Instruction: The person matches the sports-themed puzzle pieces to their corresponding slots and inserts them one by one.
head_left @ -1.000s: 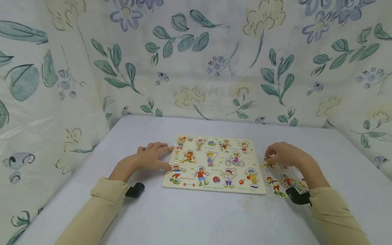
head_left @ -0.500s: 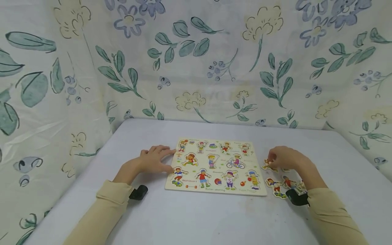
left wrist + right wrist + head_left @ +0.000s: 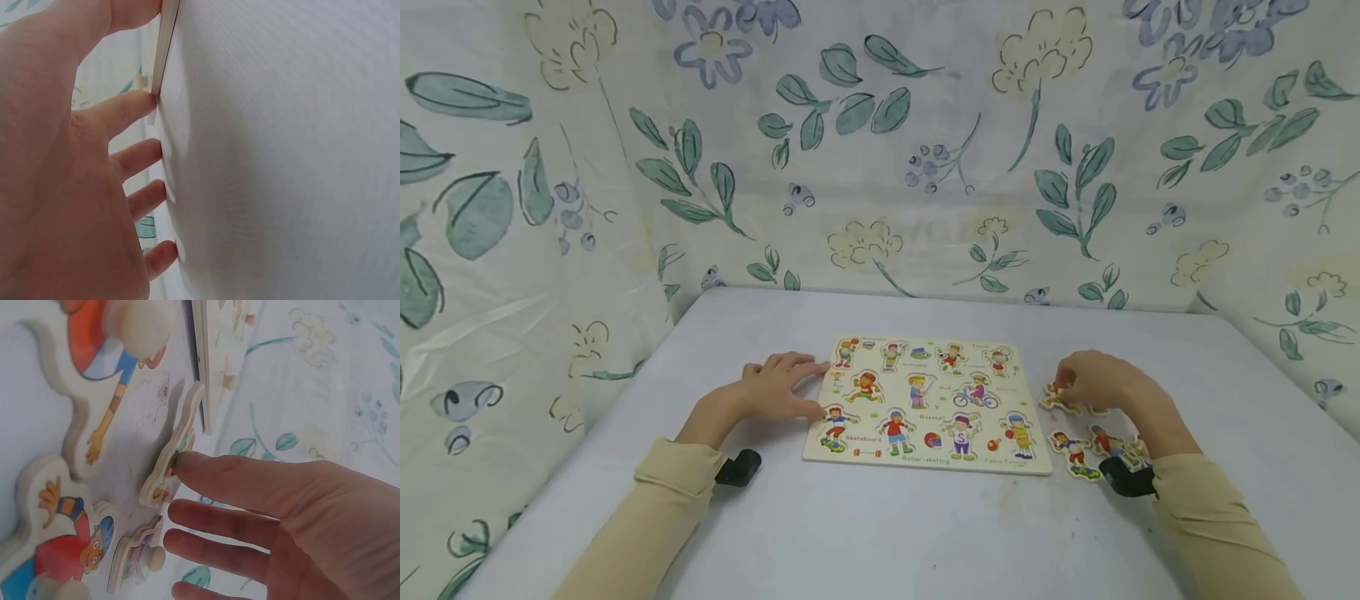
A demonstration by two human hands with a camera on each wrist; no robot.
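Note:
A wooden sports puzzle board (image 3: 880, 398) with printed children lies flat on the table. At its left edge rests my left hand (image 3: 778, 390), fingers spread, thumb over the near part of the edge. In the left wrist view, the index fingertip touches the board's side (image 3: 164, 47) and the other fingertips reach the table. Just right of the board, my right hand (image 3: 1101, 382) pinches a cut-out puzzle piece (image 3: 1060, 406). The right wrist view has the thumb (image 3: 219, 478) against this piece, which stands tilted up from the table; the index finger is hidden behind the thumb.
Several loose pieces lie under and near the right wrist, among them a skateboarder piece (image 3: 1077, 456) and a piece with a red top (image 3: 59, 553). Some carry round knobs. Floral cloth (image 3: 865, 167) hangs behind the white table (image 3: 880, 542).
The whole view shifts slightly as the head camera moves. Both hands keep nearly the same places, the left at the board's edge and the right at the puzzle piece.

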